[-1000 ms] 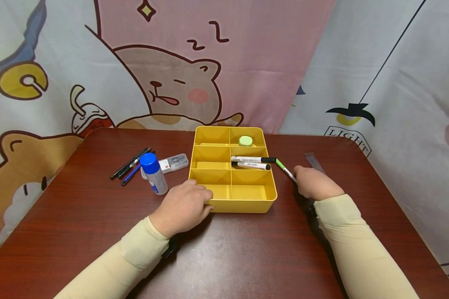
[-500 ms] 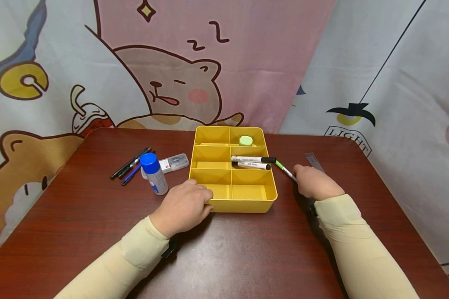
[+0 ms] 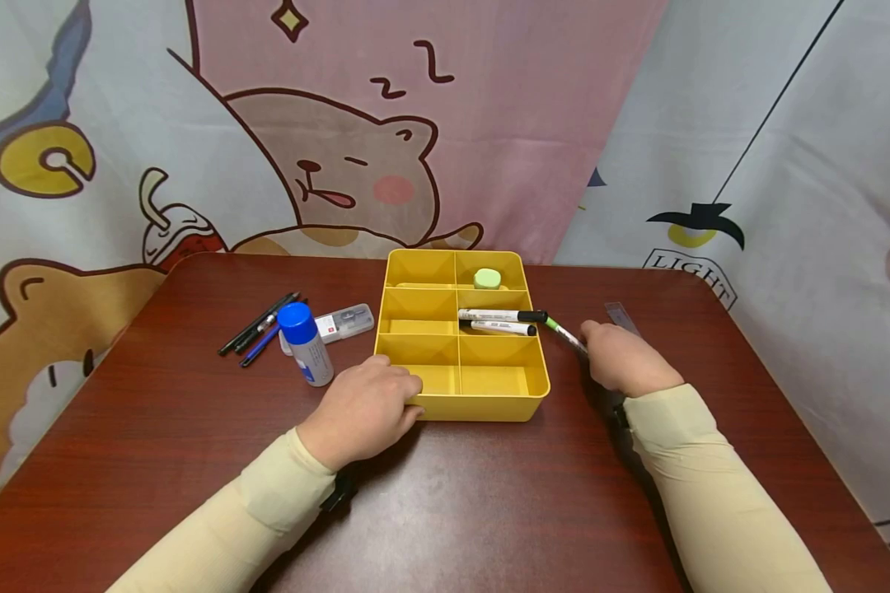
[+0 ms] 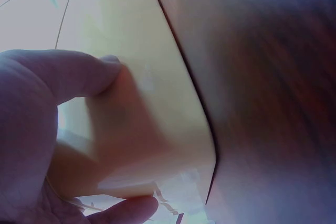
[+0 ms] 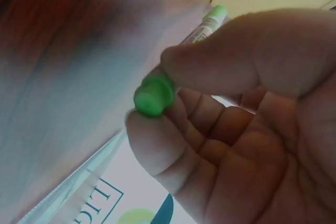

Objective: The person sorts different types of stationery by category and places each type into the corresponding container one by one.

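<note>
In the head view, a yellow divided organizer box (image 3: 475, 408) stands mid-table. My left hand (image 3: 359, 416) grips its near left corner, the thumb pressed on the outer wall in the left wrist view. Right of the box, my right hand (image 3: 626, 360) pinches a slim green-capped marker (image 3: 566, 336) near its end. The right wrist view shows the marker's green end (image 5: 152, 98) between thumb and forefinger, while its far end points toward the box. Two black-capped white markers (image 3: 495, 316) lie in the middle right compartment, their caps over the rim. A pale green item (image 3: 486, 280) occupies the back right compartment.
Left of the box a blue-capped white bottle (image 3: 307, 350) stands upright. Beside it lie a clear-lidded case (image 3: 347, 322) and several dark and blue pens (image 3: 255, 329). A transparent ruler (image 3: 621, 318) lies beyond the right hand. A printed cloth (image 3: 534, 123) hangs behind the table.
The right hand and the near end of its marker have risen very slightly. The left hand and the box have stayed in place.
</note>
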{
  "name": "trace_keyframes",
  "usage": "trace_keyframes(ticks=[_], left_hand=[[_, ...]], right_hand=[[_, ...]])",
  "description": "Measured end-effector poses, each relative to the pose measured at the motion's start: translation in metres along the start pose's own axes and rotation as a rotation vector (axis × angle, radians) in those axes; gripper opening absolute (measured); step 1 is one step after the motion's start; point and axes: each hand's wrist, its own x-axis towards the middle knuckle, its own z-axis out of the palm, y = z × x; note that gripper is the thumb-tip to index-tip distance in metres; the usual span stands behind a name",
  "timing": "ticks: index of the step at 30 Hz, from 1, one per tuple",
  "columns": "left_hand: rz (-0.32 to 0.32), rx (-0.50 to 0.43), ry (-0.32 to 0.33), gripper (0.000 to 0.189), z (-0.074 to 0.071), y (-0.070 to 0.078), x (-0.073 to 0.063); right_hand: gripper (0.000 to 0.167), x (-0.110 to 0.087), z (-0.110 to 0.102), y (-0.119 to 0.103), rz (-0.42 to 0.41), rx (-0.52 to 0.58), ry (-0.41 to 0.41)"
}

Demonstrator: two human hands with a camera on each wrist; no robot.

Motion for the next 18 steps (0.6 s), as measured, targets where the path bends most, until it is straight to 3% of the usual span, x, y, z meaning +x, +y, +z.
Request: trace_keyframes(ticks=[18], left_hand=[[0.005, -0.005, -0.007, 0.026, 0.0005, -0.0003, 0.0002]], right_hand=[[0.025, 0.0027, -0.0006, -0.0001, 0.015, 0.052, 0.123]])
